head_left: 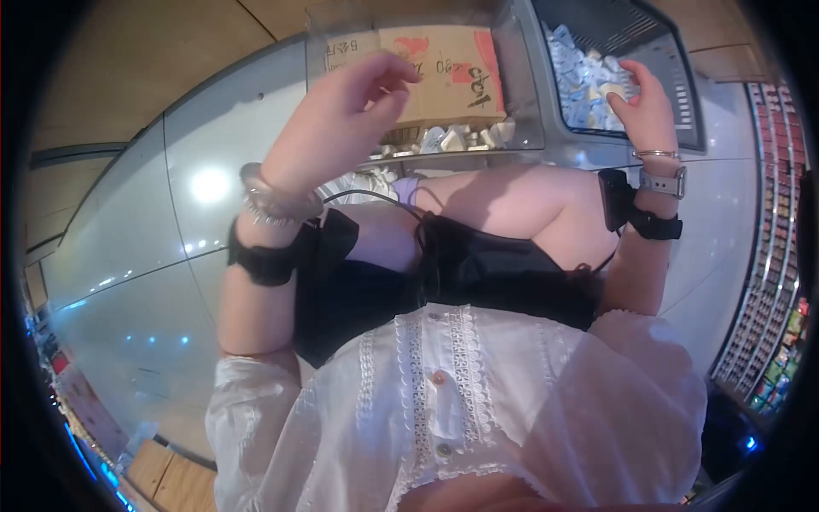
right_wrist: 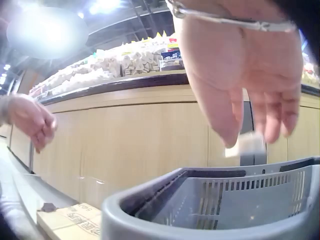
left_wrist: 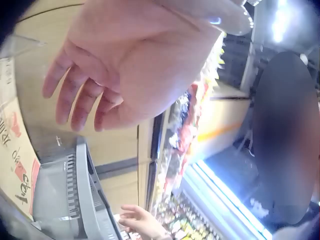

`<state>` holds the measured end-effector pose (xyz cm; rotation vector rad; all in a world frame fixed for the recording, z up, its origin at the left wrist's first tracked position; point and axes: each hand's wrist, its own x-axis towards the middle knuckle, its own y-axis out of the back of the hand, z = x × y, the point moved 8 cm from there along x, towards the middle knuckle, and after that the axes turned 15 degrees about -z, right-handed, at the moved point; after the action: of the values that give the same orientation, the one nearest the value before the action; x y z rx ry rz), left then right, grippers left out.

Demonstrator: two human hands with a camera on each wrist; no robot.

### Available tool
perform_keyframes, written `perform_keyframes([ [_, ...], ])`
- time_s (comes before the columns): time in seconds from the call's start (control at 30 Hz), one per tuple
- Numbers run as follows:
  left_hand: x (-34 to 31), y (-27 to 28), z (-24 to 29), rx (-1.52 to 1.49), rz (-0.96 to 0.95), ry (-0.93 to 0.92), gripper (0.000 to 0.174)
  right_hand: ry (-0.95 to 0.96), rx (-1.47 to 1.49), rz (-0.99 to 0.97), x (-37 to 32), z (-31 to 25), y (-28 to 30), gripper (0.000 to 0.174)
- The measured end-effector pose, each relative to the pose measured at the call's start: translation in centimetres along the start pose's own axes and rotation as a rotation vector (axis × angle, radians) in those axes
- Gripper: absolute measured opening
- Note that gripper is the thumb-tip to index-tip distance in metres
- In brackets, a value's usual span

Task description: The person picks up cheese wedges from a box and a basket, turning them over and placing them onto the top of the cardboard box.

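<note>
Over the grey plastic basket point(right_wrist: 117, 212), my right hand point(head_left: 647, 107) pinches a small whitish packet point(right_wrist: 245, 145) between thumb and fingers. Inside the basket lies a heap of small white and blue packets point(head_left: 580, 81). My left hand point(head_left: 350, 115) hovers with nothing in it, its fingers loosely bent, in front of a flattened-looking cardboard piece point(head_left: 444, 102) with handwriting. That cardboard lies in a clear-walled bin beside the basket. Several small white packets point(head_left: 461, 136) line the bin's near side. In the left wrist view the left palm point(left_wrist: 135, 55) shows bare.
Wooden cabinet fronts point(right_wrist: 135, 145) stand behind the bin and basket, with a counter of heaped packaged goods point(right_wrist: 140, 62) on top. To the right is a shelf rack of small items point(head_left: 768, 230). Light floor tiles point(head_left: 128, 205) spread on the left. The person's bent legs point(head_left: 503, 205) are close to the bin.
</note>
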<state>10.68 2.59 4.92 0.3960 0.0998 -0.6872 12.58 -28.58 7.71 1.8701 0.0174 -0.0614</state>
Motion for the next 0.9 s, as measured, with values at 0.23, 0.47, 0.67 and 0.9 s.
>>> perform_keyframes([
  [0.23, 5.8, -3.5, 4.2, 1.059, -0.389, -0.221, 0.032, 0.164, 0.696, 0.223, 0.0, 0.6, 0.4, 0.033],
  [0.47, 15.2, -14.6, -4.1, 1.141, -0.849, -0.394, 0.041, 0.140, 0.706, 0.238, -1.6, 4.5, 0.6, 0.034],
  [0.67, 15.8, -17.3, -7.0, 0.989, -0.848, -0.418, 0.048, 0.605, 1.235, 0.090, -1.8, 2.8, 1.8, 0.040],
  [0.9, 15.7, -17.3, -6.5, 0.983, -0.637, -0.557, 0.046, 0.815, 0.992, 0.074, -2.1, 1.8, 1.5, 0.038],
])
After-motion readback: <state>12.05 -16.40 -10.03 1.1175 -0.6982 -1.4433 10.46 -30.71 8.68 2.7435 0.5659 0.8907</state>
